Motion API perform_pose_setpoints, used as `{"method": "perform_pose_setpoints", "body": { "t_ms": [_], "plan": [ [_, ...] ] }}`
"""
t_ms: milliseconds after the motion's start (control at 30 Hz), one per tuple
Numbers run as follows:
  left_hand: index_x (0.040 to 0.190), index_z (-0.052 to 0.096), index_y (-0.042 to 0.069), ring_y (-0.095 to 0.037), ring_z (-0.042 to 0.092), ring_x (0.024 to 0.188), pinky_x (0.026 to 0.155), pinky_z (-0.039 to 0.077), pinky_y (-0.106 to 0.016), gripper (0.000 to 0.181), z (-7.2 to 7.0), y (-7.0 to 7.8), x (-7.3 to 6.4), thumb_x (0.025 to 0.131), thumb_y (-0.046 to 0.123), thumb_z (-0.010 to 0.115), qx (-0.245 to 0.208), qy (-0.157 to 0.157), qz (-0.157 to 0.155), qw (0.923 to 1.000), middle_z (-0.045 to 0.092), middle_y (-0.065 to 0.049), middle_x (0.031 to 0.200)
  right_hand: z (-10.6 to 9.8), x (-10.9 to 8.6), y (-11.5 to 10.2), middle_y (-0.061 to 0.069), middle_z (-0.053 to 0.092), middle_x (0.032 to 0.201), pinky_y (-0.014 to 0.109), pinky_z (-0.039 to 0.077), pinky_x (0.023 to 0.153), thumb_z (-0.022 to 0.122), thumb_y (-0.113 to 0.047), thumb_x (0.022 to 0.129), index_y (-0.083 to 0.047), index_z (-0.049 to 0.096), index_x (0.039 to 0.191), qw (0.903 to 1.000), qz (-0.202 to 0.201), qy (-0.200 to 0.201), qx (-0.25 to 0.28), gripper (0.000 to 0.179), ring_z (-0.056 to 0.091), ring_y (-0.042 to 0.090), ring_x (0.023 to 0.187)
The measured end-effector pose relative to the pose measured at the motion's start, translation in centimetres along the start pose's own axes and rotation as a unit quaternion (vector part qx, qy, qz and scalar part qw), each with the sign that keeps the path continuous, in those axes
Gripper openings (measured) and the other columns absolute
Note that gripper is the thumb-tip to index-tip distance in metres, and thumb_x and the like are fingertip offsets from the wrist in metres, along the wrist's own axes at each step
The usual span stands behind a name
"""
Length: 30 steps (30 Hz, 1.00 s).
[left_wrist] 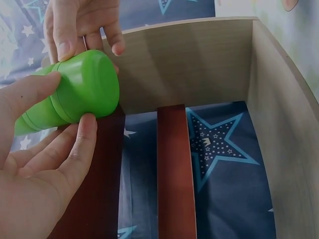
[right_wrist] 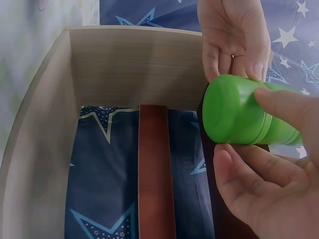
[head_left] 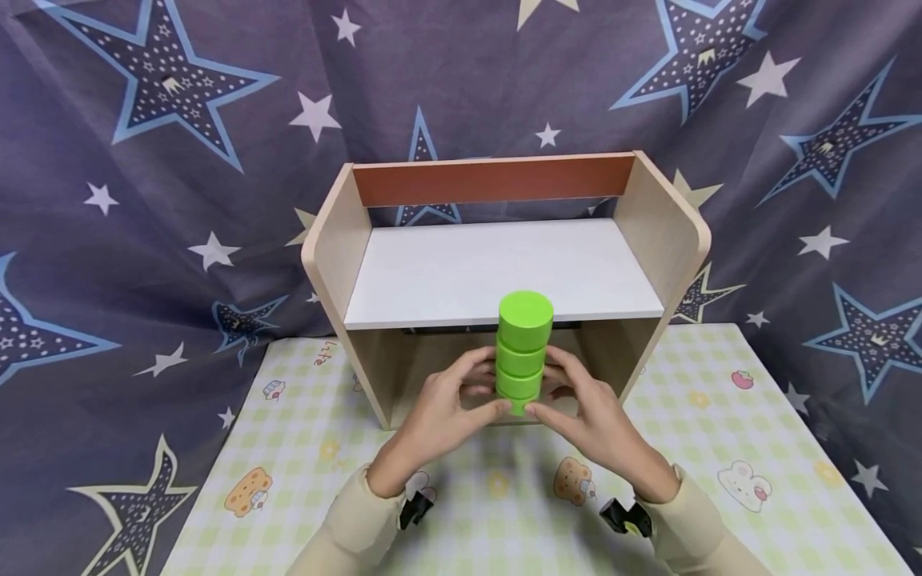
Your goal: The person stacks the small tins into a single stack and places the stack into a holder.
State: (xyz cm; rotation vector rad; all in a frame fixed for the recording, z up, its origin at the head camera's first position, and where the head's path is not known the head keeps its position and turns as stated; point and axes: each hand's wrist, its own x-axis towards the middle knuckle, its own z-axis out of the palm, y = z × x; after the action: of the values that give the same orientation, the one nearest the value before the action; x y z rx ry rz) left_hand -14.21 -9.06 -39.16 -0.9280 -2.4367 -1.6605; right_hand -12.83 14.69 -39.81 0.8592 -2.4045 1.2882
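Observation:
A bright green ringed cylinder (head_left: pixel 524 328) stands upright in front of the shelf, built of several round sections one above another. My left hand (head_left: pixel 448 408) holds its left side, thumb low on the near face and fingers behind. On the other side, my right hand (head_left: pixel 599 416) grips it in a mirrored way. The left wrist view shows the smooth rounded end of the green cylinder (left_wrist: pixel 92 84) past the fingers of my left hand (left_wrist: pixel 45 184). From the right wrist, the same cylinder (right_wrist: pixel 237 109) lies between thumb and fingers of my right hand (right_wrist: pixel 269 184).
Just beyond the hands stands a two-level wooden shelf with a white board (head_left: pixel 497 264), pale side panels (head_left: pixel 670 232) and a red-brown back rail (head_left: pixel 497 181). A checked tablecloth (head_left: pixel 288 448) covers the table. Behind hangs a dark star-patterned curtain (head_left: pixel 238 48).

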Motion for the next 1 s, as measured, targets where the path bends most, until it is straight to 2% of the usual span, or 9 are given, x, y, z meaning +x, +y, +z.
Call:
{"method": "perform_pose_setpoints", "body": {
  "t_ms": [267, 1000],
  "plan": [
    [0.144, 0.05, 0.019, -0.009, 0.064, 0.108, 0.089, 0.056, -0.028, 0.063, -0.3, 0.4, 0.3, 0.089, 0.017, 0.08, -0.01, 0.009, 0.003, 0.9999, 0.066, 0.0, 0.123, -0.2, 0.4, -0.4, 0.005, 0.067, 0.125, 0.038, 0.06, 0.079, 0.08, -0.01, 0.088, -0.016, 0.035, 0.153, 1.0, -0.004, 0.001, 0.009, 0.079, 0.067, 0.016, 0.103],
    [0.141, 0.052, 0.012, -0.011, 0.066, 0.105, 0.089, 0.057, -0.029, 0.061, -1.1, 1.3, 1.1, 0.087, 0.01, 0.08, -0.028, 0.022, 0.019, 0.9992, 0.068, -0.003, 0.121, -0.6, 1.4, -0.9, 0.003, 0.069, 0.121, 0.034, 0.059, 0.077, 0.08, -0.005, 0.086, -0.015, 0.037, 0.152, 0.9995, -0.024, 0.02, 0.005, 0.079, 0.067, 0.014, 0.101]
  ]
}}
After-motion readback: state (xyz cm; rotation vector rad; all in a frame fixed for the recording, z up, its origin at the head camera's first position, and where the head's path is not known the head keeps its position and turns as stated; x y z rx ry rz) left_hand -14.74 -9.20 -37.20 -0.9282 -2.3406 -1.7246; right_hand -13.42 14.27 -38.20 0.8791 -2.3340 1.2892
